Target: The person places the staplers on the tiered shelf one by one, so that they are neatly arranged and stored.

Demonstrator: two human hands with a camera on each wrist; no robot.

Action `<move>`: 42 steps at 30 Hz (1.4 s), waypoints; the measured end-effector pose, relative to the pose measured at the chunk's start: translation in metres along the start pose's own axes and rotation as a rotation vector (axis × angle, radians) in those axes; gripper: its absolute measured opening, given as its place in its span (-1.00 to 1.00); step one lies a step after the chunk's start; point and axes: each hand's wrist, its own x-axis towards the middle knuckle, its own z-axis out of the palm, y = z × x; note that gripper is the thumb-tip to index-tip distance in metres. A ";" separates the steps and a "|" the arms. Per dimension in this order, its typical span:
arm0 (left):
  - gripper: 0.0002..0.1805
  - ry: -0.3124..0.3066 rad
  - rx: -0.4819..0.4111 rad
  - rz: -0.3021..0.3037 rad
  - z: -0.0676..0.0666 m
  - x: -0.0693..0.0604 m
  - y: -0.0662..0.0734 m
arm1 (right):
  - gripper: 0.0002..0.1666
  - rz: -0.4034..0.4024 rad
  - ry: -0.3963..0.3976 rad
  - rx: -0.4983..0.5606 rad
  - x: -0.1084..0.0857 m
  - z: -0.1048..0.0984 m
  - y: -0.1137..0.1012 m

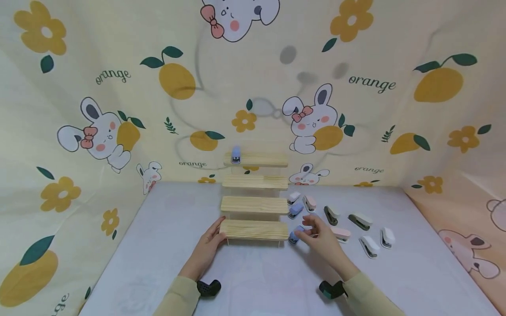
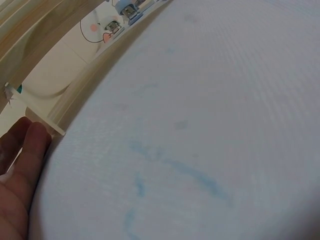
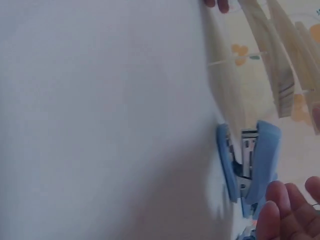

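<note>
A four-tier wooden display rack [image 1: 254, 230] with clear supports stands on the table. My left hand [image 1: 208, 250] touches the left end of its lowest tier, and in the left wrist view its fingertips [image 2: 36, 136] are against the clear support [image 2: 42, 116]. At the rack's lower right, a blue mini stapler [image 1: 294, 237] stands on the table. Beside its rear end is my right hand [image 1: 322, 241], fingers loosely bent; in the right wrist view they are not closed round the stapler [image 3: 265, 160]. Another blue stapler [image 1: 236, 154] sits at the left of the top tier.
Right of the rack lie more staplers: a blue one [image 1: 295, 210], pink ones [image 1: 309, 203], white ones [image 1: 369, 246] and dark-based ones [image 1: 360, 221]. Behind the rack hangs a patterned cloth [image 1: 245, 87]. The table [image 1: 178, 210] has a pale covering.
</note>
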 end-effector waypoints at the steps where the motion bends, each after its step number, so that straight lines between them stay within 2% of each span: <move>1: -0.43 0.002 0.002 -0.002 0.000 0.000 0.000 | -0.23 0.009 0.000 -0.001 0.000 0.001 0.002; 12: -0.43 0.011 0.030 -0.024 -0.001 -0.001 0.003 | 0.01 0.134 -0.048 -0.018 -0.002 0.012 0.017; 19: -0.42 0.034 0.027 -0.023 -0.003 -0.001 0.003 | 0.03 0.192 -0.065 -0.030 -0.001 0.016 0.020; 24: -0.42 0.029 0.012 -0.020 -0.002 -0.002 0.004 | 0.00 0.218 -0.049 0.001 -0.003 0.017 0.018; 42: -0.42 0.011 -0.004 -0.014 0.000 0.000 0.003 | -0.04 0.240 0.021 -0.025 -0.003 0.022 0.018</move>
